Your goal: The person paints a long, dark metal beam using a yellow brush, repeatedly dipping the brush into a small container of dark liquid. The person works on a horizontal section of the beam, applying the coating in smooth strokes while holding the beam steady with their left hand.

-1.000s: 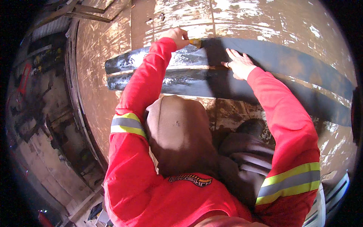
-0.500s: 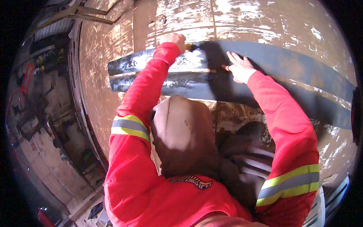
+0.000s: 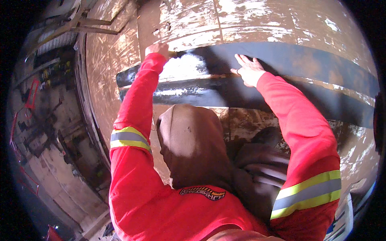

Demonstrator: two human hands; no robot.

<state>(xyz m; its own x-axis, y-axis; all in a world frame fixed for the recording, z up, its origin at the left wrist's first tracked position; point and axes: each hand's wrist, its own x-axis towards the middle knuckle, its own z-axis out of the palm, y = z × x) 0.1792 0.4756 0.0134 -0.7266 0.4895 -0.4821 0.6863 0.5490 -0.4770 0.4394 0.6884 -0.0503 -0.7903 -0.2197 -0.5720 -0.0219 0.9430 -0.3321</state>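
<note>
Two long dark grey strips [image 3: 297, 56] lie side by side, running left to right in front of me, with glossy black on their left ends. My left hand [image 3: 157, 50] is closed at the far edge of the far strip, near its left end. From it sticks out a small yellow-and-dark tool [image 3: 173, 54] that looks like a brush; the fingers hide most of it. My right hand [image 3: 249, 70] rests open on the middle of the far strip, fingers spread, holding nothing. Below it runs the near strip [image 3: 333, 106], touched by neither hand.
Under the strips is a brown, worn panelled surface [image 3: 189, 28] with bright sun patches. My knee in brown cloth [image 3: 193, 136] comes close to the near strip. Wooden bars [image 3: 96, 30] stand at the upper left. A lower, cluttered area [image 3: 52, 132] lies beyond the left edge.
My left hand has moved left along the far strip with the brush-like tool. My right hand stays on the strip in nearly the same place. The view has shifted a little.
</note>
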